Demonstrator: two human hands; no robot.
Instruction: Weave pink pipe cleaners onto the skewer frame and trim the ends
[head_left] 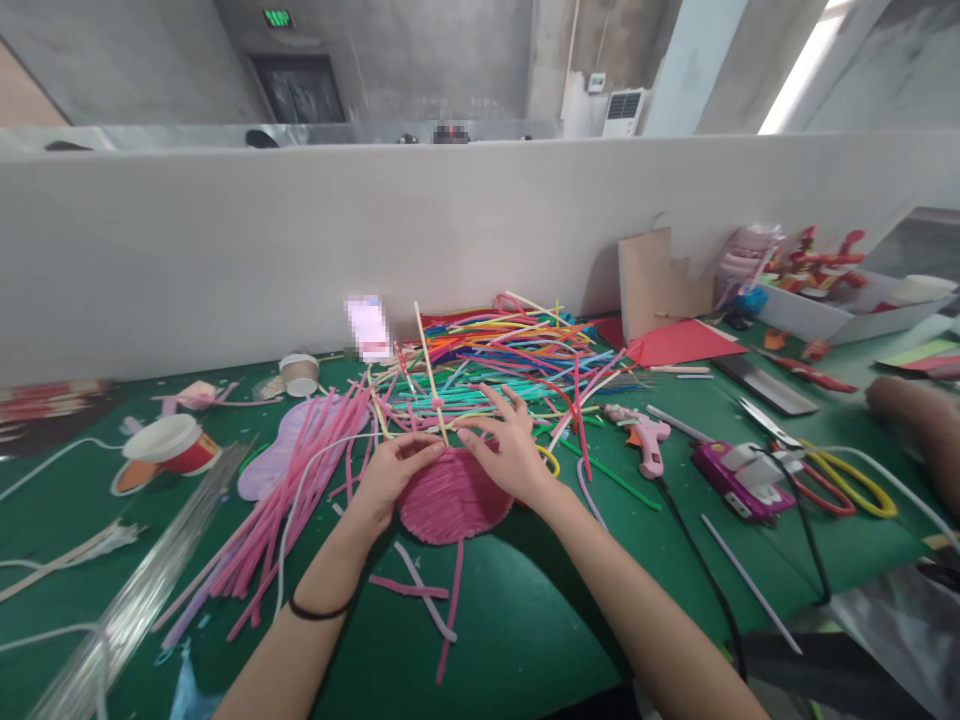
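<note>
A flat, rounded pink pipe-cleaner piece (454, 505) is held low over the table, its strands laid side by side and a pink stem below. My left hand (397, 475) is closed on its upper left edge, thumb and index finger pinched. On the upper right, my right hand (510, 445) has thumb and index finger at the top edge, the other fingers stretched forward. A cream pipe cleaner (427, 355) rises between the hands; its lower end is partly hidden by fingers. Loose pink pipe cleaners (409, 587) lie just below the piece.
Multicoloured pipe cleaners (495, 345) are heaped behind my hands. A pink bundle (292, 490) and a paper cup (176, 445) lie left. Right are a pink glue gun (651, 443), a purple power strip (739, 485), scissors (772, 425) and another person's hand (911, 420).
</note>
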